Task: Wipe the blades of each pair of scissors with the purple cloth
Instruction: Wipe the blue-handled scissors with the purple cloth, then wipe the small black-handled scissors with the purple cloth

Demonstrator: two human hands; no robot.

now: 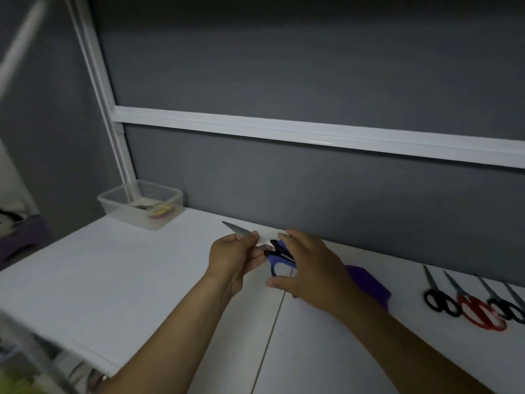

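My left hand (234, 258) pinches the blades of a pair of blue-and-black-handled scissors (277, 255), whose steel tip sticks out past my fingers toward the far left. My right hand (311, 270) hovers with spread fingers over the blue handles; whether it touches them I cannot tell. The purple cloth (368, 284) lies flat on the white table just right of my right wrist, partly hidden by it. At the far right lie black-handled scissors (439, 298), red-handled scissors (477, 308) and another black-handled pair (505, 304), blades pointing away.
A clear plastic box (142, 204) with coloured items inside stands at the table's back left corner by a white post. A grey partition wall (312, 194) runs along the back edge. The white table (113, 274) has a seam down the middle.
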